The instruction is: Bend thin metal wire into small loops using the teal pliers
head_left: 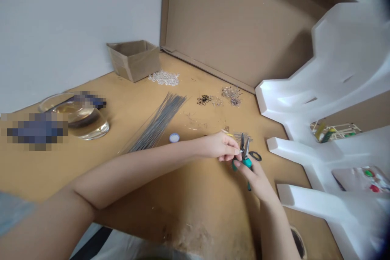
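My right hand (252, 172) is wrapped round teal-handled pliers (246, 161), whose dark jaws point up and stand apart. Close by on its left, my left hand (224, 146) pinches a small shiny piece (240, 151) at the jaws; its exact shape is too small to make out. Just behind the hands lie thin loose wires (246, 136) and something yellow, partly hidden. A black ring (255, 156) rests right of the pliers. Left of my left hand is a small round white and blue item (174, 138), with a bundle of grey wires (158, 124) beyond it.
An open cardboard box (137, 63) stands at the back beside clear beads (164, 77). Black rings (203, 100) and small metal pieces (232, 95) lie further right. A clear container (88, 124) is at the left. White foam (286, 146) borders the right, cardboard (237, 20) the back.
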The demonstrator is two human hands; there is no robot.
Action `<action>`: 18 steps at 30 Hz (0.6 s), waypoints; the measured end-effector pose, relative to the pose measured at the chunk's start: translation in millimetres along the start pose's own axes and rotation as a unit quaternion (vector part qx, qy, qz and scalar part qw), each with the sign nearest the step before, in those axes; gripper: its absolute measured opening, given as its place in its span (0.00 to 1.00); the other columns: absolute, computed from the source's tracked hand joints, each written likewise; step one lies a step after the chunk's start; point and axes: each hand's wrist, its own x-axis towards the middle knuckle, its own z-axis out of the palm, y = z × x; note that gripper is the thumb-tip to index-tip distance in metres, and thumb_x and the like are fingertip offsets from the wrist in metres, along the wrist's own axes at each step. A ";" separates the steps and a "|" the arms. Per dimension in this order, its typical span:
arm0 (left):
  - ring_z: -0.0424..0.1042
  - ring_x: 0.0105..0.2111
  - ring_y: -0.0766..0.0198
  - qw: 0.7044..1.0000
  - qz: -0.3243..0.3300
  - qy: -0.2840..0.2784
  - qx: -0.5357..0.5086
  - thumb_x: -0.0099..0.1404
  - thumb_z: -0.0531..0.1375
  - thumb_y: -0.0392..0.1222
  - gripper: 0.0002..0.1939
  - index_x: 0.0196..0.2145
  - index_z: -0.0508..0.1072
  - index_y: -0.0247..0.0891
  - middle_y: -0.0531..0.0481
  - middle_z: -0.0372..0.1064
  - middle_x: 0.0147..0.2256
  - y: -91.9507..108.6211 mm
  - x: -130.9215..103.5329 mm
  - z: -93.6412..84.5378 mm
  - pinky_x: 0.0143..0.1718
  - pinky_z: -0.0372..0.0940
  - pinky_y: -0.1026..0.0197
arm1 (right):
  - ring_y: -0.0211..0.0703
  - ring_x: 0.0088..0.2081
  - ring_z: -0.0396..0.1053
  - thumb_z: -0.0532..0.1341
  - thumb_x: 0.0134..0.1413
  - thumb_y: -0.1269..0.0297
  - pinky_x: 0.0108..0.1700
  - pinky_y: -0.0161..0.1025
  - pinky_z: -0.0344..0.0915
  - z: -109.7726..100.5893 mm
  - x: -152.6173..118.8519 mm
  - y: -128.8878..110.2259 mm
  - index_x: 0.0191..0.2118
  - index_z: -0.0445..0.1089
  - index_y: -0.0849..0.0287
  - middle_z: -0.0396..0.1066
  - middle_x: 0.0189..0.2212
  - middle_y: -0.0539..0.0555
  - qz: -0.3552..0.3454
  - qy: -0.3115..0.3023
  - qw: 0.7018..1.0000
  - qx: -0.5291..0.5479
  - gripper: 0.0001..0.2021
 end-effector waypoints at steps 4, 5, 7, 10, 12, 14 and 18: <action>0.51 0.13 0.77 0.990 -0.053 -0.072 -0.108 0.57 0.54 0.38 0.08 0.26 0.68 0.29 0.58 0.56 0.16 -7.0 3.3 -4.7 0.17 0.47 0.69 | 0.42 0.36 0.63 0.54 0.54 0.60 0.41 0.36 0.59 3.0 -2.5 8.4 0.36 0.63 0.58 0.66 0.33 0.51 -0.013 0.020 0.998 -0.051 0.08; 0.50 0.13 0.77 0.986 -0.061 -0.088 -0.129 0.57 0.55 0.39 0.08 0.26 0.68 0.29 0.58 0.55 0.16 -8.6 3.9 -5.5 0.17 0.46 0.69 | 0.42 0.35 0.63 0.54 0.54 0.60 0.40 0.36 0.59 2.9 -2.9 9.4 0.35 0.63 0.58 0.66 0.33 0.51 -0.016 0.021 0.998 -0.062 0.07; 0.48 0.13 0.78 0.978 -0.074 -0.111 -0.158 0.57 0.56 0.40 0.09 0.26 0.68 0.29 0.58 0.54 0.16 -10.4 4.7 -6.5 0.17 0.44 0.69 | 0.42 0.34 0.63 0.54 0.54 0.60 0.38 0.35 0.59 2.5 -3.4 10.4 0.35 0.63 0.58 0.66 0.32 0.51 -0.021 0.027 0.996 -0.082 0.08; 0.46 0.13 0.78 0.975 -0.086 -0.120 -0.165 0.57 0.56 0.40 0.09 0.26 0.67 0.29 0.58 0.53 0.16 -10.0 4.9 -7.5 0.16 0.41 0.68 | 0.40 0.29 0.61 0.53 0.54 0.59 0.34 0.35 0.58 2.8 -3.7 11.1 0.33 0.63 0.59 0.65 0.27 0.50 -0.020 0.033 0.994 -0.106 0.08; 0.45 0.13 0.78 0.976 -0.089 -0.120 -0.159 0.57 0.55 0.40 0.09 0.27 0.67 0.29 0.57 0.53 0.16 -9.3 4.9 -8.3 0.15 0.40 0.68 | 0.39 0.27 0.59 0.53 0.54 0.59 0.32 0.34 0.57 3.8 -3.8 11.3 0.30 0.62 0.59 0.63 0.25 0.49 -0.015 0.034 0.993 -0.113 0.09; 0.45 0.13 0.78 0.976 -0.087 -0.123 -0.158 0.57 0.55 0.40 0.09 0.27 0.67 0.29 0.57 0.52 0.16 -9.1 5.0 -9.1 0.15 0.39 0.68 | 0.38 0.26 0.58 0.53 0.54 0.59 0.30 0.34 0.56 4.9 -3.8 11.5 0.29 0.61 0.58 0.61 0.23 0.49 -0.012 0.038 0.993 -0.114 0.09; 0.45 0.13 0.77 0.975 -0.081 -0.132 -0.158 0.58 0.54 0.38 0.08 0.27 0.67 0.29 0.58 0.51 0.15 -8.0 4.3 -9.5 0.15 0.40 0.69 | 0.36 0.23 0.55 0.53 0.53 0.59 0.27 0.33 0.55 6.3 -3.6 12.8 0.27 0.60 0.58 0.58 0.21 0.47 -0.012 0.047 0.992 -0.119 0.10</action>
